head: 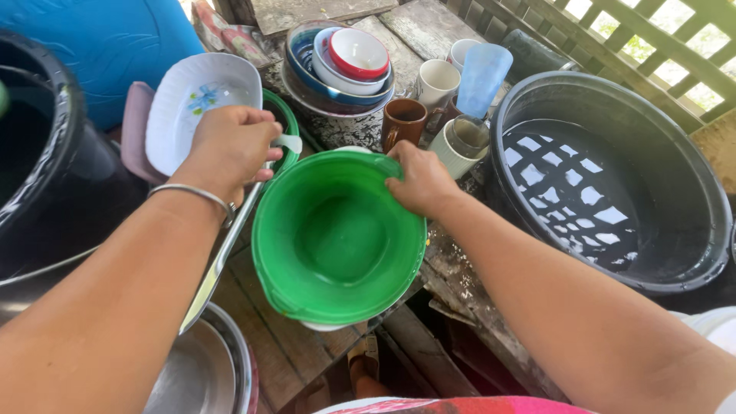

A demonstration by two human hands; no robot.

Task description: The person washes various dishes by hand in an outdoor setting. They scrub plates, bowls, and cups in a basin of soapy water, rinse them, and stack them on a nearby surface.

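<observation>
A bowl point(337, 238) lies between a plate point(195, 103) on the left and a tub point(613, 176) on the right.

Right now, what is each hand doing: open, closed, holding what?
Left hand: closed, gripping something small and white; what it is cannot be told.
Right hand: closed on the green plastic bowl rim.

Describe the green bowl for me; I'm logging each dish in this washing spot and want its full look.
The green bowl looks like glossy plastic, round with a deep well and a wide flared rim. It is tilted, its opening facing the camera, above the wooden slats. The right hand grips its upper rim; the left hand is beside its upper left edge. A white edge shows beneath it.
</observation>
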